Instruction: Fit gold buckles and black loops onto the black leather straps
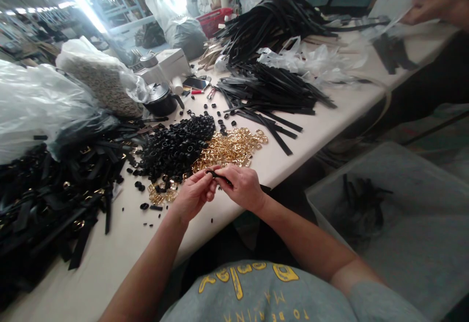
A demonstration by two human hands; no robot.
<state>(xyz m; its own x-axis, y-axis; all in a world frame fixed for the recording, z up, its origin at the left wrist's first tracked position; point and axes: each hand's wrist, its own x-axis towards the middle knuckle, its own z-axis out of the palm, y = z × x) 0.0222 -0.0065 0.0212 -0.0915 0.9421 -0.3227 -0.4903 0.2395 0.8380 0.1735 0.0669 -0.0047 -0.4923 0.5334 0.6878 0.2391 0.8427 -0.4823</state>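
My left hand and my right hand meet over the table's front edge. Both are closed on a black strap, pinched between thumbs and fingers. Its end pokes out past my right wrist; whatever sits at the fingertips is too small to make out. Just beyond my hands lies a heap of gold buckles. Left of that is a mound of small black loops. A few more gold buckles and loose black loops lie left of my left hand.
Black straps with buckles pile up on the left, beside plastic bags. Behind the heaps stand a black mug and a phone. Long black straps lie farther back. Another person's hand holds strips at right, above a bin.
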